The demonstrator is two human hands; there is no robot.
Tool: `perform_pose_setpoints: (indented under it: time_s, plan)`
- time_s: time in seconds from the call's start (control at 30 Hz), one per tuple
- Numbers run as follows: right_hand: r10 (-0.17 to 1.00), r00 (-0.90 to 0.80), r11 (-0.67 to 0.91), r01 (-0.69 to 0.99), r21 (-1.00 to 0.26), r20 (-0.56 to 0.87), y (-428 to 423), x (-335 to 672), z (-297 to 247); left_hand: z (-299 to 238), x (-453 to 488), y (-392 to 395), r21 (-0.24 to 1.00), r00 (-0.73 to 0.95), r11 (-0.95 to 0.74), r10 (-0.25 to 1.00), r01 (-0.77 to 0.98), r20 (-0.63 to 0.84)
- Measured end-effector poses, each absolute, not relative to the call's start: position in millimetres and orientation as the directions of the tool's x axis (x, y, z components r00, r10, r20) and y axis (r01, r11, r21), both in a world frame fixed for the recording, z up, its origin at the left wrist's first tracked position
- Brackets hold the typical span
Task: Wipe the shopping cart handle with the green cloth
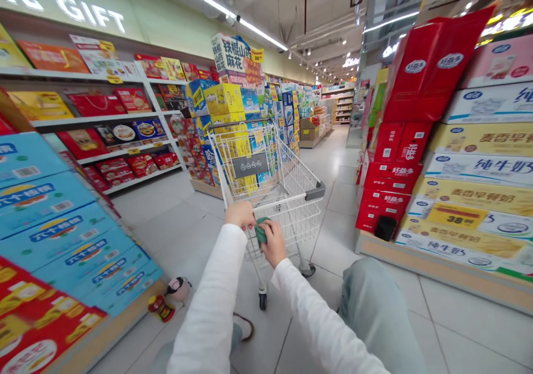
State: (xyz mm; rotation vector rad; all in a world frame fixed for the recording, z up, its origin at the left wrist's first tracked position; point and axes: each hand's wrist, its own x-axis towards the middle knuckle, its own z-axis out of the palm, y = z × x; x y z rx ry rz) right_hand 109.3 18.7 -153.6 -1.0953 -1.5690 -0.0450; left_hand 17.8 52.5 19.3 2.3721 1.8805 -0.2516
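Note:
A wire shopping cart [297, 218] stands close in front of me, with a dark grey bumper at its near right corner. My left hand [240, 214] is closed at the cart's near left corner, its fingers curled over the rim. Beside it, my right hand [273, 243] presses a crumpled green cloth [261, 231] against the near end of the cart. The cloth lies between both hands, and my left fingertips are partly hidden. A grey panel [250, 166] shows at the cart's far end.
Stacked blue cartons [50, 196] rise at left. A dark-red jar [160, 308] and a pink object [179, 288] sit on the floor beside them. Red and white milk cartons [470, 163] line the right, with a black phone-like object [385, 228] leaning there. Snack boxes [227, 99] stand behind the cart.

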Motion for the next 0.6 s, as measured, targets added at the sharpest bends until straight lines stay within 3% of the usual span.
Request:
perform_pose_setpoints:
  time_s: [0.1, 0.2, 0.27, 0.6]
  plan:
    - [0.552, 0.315, 0.511, 0.603, -0.612, 0.772, 19.8, 137.8, -158.6, 20.0, 16.8, 51.6, -0.03, 0.227, -0.238, 0.951, 0.971, -0.212]
    - [0.397, 0.642, 0.396, 0.526, -0.753, 0.656, 28.8, 186.7, -156.2, 20.0, 16.1, 51.5, -0.04, 0.221, -0.235, 0.95, 0.971, -0.22]
    - [0.312, 0.755, 0.32, 0.489, -0.812, 0.577, 36.3, 207.0, -153.0, 19.3, 16.4, 52.2, -0.039, 0.218, -0.231, 0.953, 0.972, -0.211]
    - [0.438, 0.595, 0.175, 0.678, -0.714, 0.674, 42.3, 148.7, -174.4, 19.2, 18.6, 50.0, -0.037, 0.22, -0.231, 0.956, 0.972, -0.196]
